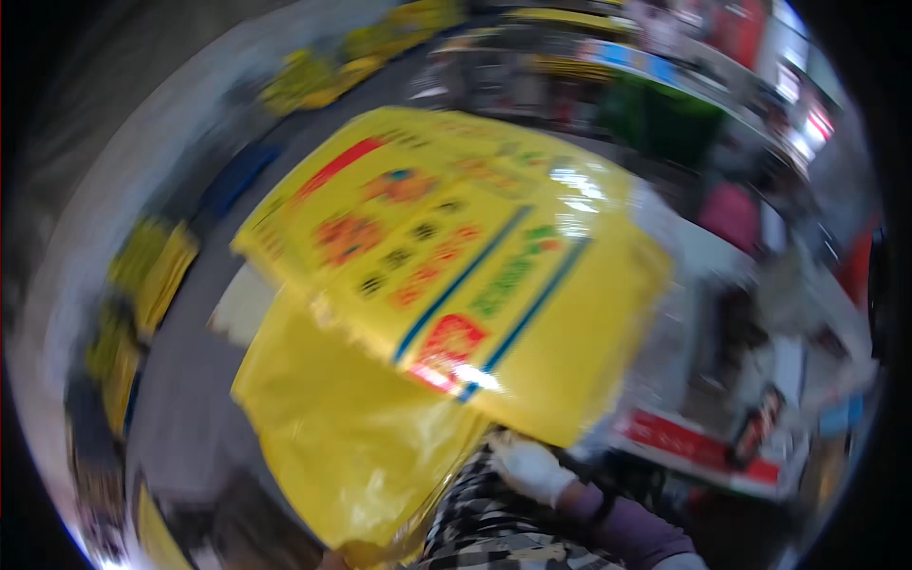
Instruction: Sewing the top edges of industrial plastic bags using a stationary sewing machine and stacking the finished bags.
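A large yellow plastic bag (pixel 560 323) with red, blue and green print spreads across the middle of the head view, tilted and shiny. Its near corner meets my right hand (pixel 532 469), which wears a white glove and is closed on that edge. Beneath and left of it hangs a plain yellow plastic sheet or bag (pixel 351 408), reaching down to the lower edge. Only a sliver of my left hand (pixel 332 560) shows there, against the bottom of the plain yellow plastic; its fingers are hidden. Motion blurs much of the picture.
Yellow bags (pixel 157 275) lie in piles along the left, with more yellow bundles (pixel 313 81) at the back. A blue object (pixel 237 176) lies at the far left. On the right stands a cluttered table with a red strip (pixel 703 446) on its front. A dark green container (pixel 660 119) is behind.
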